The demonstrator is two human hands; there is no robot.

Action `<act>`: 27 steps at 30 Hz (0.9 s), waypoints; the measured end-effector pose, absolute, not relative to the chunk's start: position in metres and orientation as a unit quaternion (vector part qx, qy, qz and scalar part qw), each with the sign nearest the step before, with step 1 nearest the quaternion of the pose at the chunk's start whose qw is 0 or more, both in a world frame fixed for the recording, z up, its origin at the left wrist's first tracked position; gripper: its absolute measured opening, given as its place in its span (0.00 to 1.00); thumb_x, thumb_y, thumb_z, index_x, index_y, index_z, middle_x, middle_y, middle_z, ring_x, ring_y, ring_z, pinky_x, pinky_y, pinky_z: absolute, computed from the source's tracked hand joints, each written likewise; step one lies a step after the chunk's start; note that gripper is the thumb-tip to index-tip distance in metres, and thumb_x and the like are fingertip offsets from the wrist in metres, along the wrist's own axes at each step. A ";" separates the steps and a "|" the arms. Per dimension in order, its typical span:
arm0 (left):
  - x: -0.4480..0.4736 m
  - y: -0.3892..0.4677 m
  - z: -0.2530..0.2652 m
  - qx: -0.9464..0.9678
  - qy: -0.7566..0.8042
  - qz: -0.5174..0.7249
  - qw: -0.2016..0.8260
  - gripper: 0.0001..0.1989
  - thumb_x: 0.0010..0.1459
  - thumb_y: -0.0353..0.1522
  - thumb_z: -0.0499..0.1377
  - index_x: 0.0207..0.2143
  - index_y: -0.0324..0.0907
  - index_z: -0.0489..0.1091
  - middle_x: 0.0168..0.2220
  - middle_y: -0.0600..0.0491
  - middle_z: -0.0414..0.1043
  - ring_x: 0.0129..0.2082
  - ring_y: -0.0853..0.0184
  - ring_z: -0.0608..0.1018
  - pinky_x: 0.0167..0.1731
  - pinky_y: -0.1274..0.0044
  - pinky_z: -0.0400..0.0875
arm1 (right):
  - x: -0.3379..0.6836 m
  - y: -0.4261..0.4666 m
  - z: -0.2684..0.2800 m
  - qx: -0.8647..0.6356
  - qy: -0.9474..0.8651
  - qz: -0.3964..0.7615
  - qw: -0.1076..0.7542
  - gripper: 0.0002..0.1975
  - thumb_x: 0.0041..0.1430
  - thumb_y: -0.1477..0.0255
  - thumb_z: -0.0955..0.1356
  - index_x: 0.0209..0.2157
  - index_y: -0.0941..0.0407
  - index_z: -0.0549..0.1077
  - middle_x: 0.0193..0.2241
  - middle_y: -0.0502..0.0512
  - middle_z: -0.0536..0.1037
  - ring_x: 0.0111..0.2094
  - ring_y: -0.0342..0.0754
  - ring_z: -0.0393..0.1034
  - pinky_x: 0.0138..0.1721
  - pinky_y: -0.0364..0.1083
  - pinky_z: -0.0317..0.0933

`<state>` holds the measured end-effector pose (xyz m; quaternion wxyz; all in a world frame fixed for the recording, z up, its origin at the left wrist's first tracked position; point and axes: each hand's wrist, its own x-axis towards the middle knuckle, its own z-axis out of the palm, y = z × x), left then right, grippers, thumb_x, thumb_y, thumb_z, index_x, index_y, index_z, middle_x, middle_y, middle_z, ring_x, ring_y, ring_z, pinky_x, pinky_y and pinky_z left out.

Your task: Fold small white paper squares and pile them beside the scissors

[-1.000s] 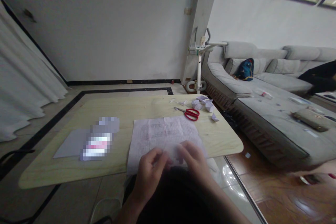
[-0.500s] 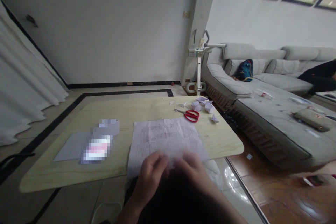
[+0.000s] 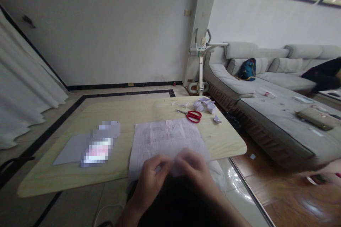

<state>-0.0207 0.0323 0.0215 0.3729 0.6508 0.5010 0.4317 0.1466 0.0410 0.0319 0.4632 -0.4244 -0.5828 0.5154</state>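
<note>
My left hand (image 3: 155, 173) and my right hand (image 3: 192, 167) meet over the near edge of a large printed sheet of paper (image 3: 162, 134). The fingers of each are closed in a pinch, thumbs drawn up to the forefingers. Whatever lies between them is blurred and hidden; I cannot make it out. Beyond the sheet rest red-handled scissors (image 3: 194, 116), blades pointing left. Several folded paper pieces (image 3: 198, 106) sit near the table's far right corner, and one small folded piece (image 3: 217, 119) lies apart from them.
The sheet lies on a pale wooden table (image 3: 125, 113). To the left are a plain white sheet (image 3: 66, 150) and a pixelated bright object (image 3: 98, 149). A grey sofa (image 3: 274, 124) stands at the right, with a blue bag (image 3: 247, 70) and a person in dark clothing (image 3: 323, 74).
My right hand has risen slightly and moved a little left, closer to the left hand. The view has shifted slightly; the things on the table have stayed put.
</note>
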 end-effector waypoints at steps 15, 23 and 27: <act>-0.013 0.031 0.023 0.674 0.499 0.425 0.342 0.11 0.61 0.33 0.58 0.26 0.42 0.74 0.23 0.55 0.76 0.25 0.66 0.76 0.30 0.79 0.69 | 0.147 0.045 0.015 -0.453 -0.445 0.572 0.519 0.15 0.53 0.63 0.72 0.21 0.56 0.70 0.18 0.45 0.64 0.22 0.42 0.57 0.25 0.42 0.53; -0.004 0.027 0.019 0.638 0.503 0.425 0.399 0.11 0.62 0.35 0.55 0.27 0.42 0.69 0.24 0.55 0.72 0.26 0.66 0.76 0.26 0.80 0.68 | 0.143 0.044 0.029 -0.481 -0.485 0.506 0.526 0.14 0.54 0.63 0.71 0.21 0.57 0.71 0.20 0.47 0.67 0.24 0.44 0.60 0.27 0.43 0.57; -0.001 0.027 0.017 0.626 0.515 0.396 0.431 0.14 0.61 0.35 0.56 0.23 0.42 0.67 0.22 0.56 0.70 0.25 0.67 0.74 0.25 0.80 0.66 | 0.144 0.043 0.029 -0.498 -0.486 0.491 0.524 0.14 0.55 0.62 0.70 0.22 0.57 0.71 0.20 0.48 0.68 0.25 0.45 0.62 0.29 0.43 0.59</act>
